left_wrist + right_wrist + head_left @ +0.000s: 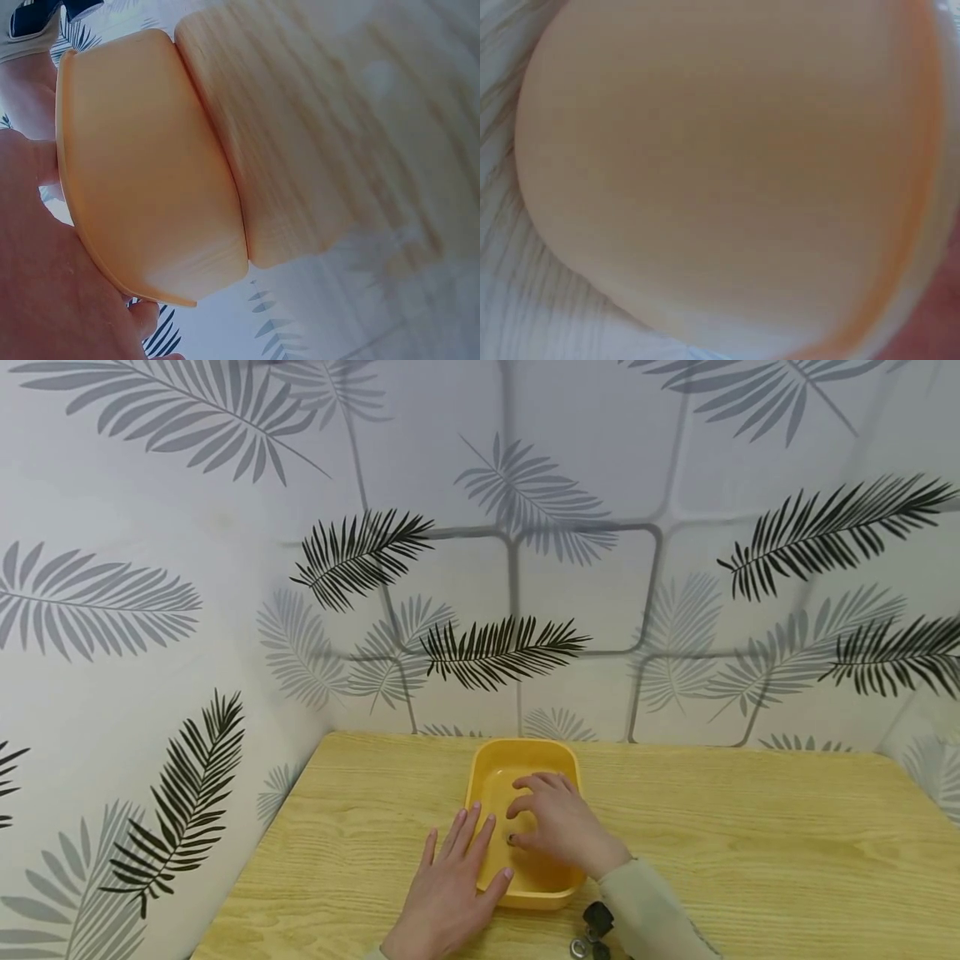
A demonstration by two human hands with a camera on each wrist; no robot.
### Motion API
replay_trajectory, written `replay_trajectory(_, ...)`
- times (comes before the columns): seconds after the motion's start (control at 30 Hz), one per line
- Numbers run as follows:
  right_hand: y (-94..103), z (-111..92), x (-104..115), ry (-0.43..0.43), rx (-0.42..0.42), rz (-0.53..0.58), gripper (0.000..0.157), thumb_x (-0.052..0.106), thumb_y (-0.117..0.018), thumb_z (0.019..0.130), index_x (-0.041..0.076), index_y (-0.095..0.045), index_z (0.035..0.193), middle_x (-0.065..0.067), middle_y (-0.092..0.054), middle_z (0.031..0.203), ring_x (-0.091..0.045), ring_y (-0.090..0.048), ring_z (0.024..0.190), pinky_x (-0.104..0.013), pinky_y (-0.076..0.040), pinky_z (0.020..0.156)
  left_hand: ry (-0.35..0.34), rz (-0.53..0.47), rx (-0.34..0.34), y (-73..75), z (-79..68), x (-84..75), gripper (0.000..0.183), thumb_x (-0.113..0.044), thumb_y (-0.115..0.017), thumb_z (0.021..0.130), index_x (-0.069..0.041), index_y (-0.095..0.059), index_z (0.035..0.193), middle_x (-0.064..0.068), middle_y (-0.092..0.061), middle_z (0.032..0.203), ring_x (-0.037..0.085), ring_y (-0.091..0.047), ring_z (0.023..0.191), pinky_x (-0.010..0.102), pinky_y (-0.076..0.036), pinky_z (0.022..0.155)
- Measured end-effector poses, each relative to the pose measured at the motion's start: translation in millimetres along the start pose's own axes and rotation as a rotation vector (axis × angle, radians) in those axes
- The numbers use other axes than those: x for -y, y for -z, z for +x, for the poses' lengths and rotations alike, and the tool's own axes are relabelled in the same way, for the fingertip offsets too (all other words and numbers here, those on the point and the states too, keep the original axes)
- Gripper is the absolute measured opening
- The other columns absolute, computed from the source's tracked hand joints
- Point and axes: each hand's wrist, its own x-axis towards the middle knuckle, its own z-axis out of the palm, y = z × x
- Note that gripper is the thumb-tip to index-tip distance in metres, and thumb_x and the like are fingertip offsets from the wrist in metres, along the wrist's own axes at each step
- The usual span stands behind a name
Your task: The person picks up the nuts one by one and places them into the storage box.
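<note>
A yellow plastic tray [551,893] stands on the wooden table. My left hand [446,897] rests across its left rim, fingers straight and spread. In the left wrist view that hand [60,277] lies over the edge of the tray's outer wall [150,165]. My right hand [562,827] reaches inside the tray, fingers bent and apart from the thumb. By the thumb tip is a small round metal piece [512,839], too small to name surely. Only the tray's blurred outer wall [720,180] and a bit of hand show in the right wrist view.
Several small dark pieces [598,920] and a metal ring or nut [578,948] lie on the table [750,860] at the near side, by the right sleeve [652,910]. A leaf-patterned wall covering [465,585] rises behind the table and on its left.
</note>
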Motion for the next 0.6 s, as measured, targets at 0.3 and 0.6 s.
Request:
replay_trajectory(0.3,13.7,-12.0,3.8,0.004,-0.034,-0.011,0.023,0.027,-0.082,0.08,0.018,-0.076,0.1,-0.007,-0.058,0.133,-0.037,-0.043,0.13,-0.061,-0.026,0.108,0.007,0.002,0.01,0.0,-0.1,-0.2,0.067,-0.056,-0.04,0.101,-0.016,-0.034,0.155,0.004,-0.018,0.163,0.023,-0.014,0.149,0.06,-0.014,0.113)
replay_trajectory(0.6,24.6,-26.7,0.2,-0.026,-0.064,0.003,0.026,0.033,-0.079,0.083,0.019,-0.076,0.104,-0.006,-0.058,0.135,-0.037,-0.042,0.132,-0.061,-0.028,0.106,0.023,0.003,0.034,-0.5,1.4,0.6,0.07,-0.059,-0.039,0.1,-0.018,-0.032,0.156,0.004,-0.016,0.164,0.022,-0.011,0.149,0.059,-0.013,0.114)
